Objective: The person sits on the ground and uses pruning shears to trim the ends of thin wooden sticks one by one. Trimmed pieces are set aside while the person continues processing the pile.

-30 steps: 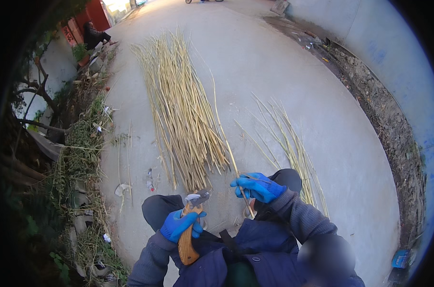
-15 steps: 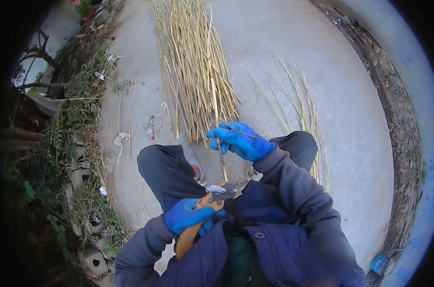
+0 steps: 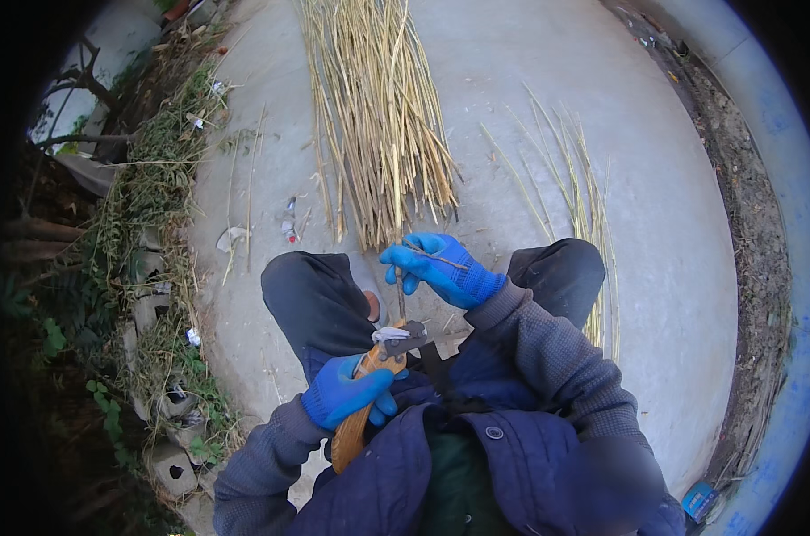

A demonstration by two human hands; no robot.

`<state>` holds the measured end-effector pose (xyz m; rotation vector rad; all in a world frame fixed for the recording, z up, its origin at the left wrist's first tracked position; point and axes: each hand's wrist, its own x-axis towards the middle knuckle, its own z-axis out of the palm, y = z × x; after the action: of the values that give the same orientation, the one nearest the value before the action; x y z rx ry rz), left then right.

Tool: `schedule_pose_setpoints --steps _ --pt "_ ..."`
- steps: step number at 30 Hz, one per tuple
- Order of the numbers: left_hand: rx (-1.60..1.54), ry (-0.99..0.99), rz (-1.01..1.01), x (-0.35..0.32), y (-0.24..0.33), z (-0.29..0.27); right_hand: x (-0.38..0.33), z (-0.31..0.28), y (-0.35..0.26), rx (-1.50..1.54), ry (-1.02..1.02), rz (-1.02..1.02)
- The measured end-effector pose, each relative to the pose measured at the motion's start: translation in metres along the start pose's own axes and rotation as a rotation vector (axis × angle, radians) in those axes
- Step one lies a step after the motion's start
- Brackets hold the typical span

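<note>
My left hand (image 3: 347, 393), in a blue glove, is closed round the handle of a wooden-handled cutter (image 3: 351, 435). The tool's dark, riveted metal head carries something whitish and points up, away from me. My right hand (image 3: 441, 268), also gloved in blue, pinches a long dry stalk (image 3: 400, 299) between thumb and fingers. Its near end meets the cutter's head; whether the jaws are round it I cannot tell. Beyond my hand the stalk runs over a bundle of dry stalks (image 3: 378, 125) on the ground. A thin side twig (image 3: 439, 257) crosses the glove.
Several thinner stalks (image 3: 576, 192) lie on the concrete floor (image 3: 664, 232) to the right, partly behind my right knee (image 3: 561, 272). Along the left runs a strip of weeds and hollow blocks (image 3: 171, 469). Litter (image 3: 289, 221) lies near two loose stalks. A pale wall (image 3: 789, 152) bounds the right.
Both hands have shifted a little left with the cutter and stalk. The stalk stands straighter, and less of it shows between my right hand and the cutter's head.
</note>
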<state>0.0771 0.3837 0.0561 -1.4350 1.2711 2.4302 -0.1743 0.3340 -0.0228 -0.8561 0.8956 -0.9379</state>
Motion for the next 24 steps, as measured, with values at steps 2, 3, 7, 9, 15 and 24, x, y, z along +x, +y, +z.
schedule_pose_setpoints --steps 2,3,7,9,15,24 --pt "0.047 0.02 -0.022 0.0 0.0 -0.002 -0.002 0.002 0.007 -0.052 0.035 0.018" --pt "0.062 0.029 -0.029 0.0 -0.001 -0.002 -0.004 0.002 0.01 -0.046 0.055 0.03" --pt "0.029 0.01 -0.032 0.0 -0.005 -0.002 -0.013 0.002 0.023 -0.006 0.104 0.043" --pt "0.038 0.002 -0.067 0.001 -0.008 0.0 -0.018 0.003 0.028 -0.008 0.122 0.057" --pt "0.178 0.01 -0.085 -0.001 -0.014 0.005 -0.026 0.005 0.037 -0.026 0.132 0.062" --pt "-0.003 0.049 -0.115 0.014 -0.014 -0.007 -0.039 0.028 0.044 -0.148 0.173 0.086"
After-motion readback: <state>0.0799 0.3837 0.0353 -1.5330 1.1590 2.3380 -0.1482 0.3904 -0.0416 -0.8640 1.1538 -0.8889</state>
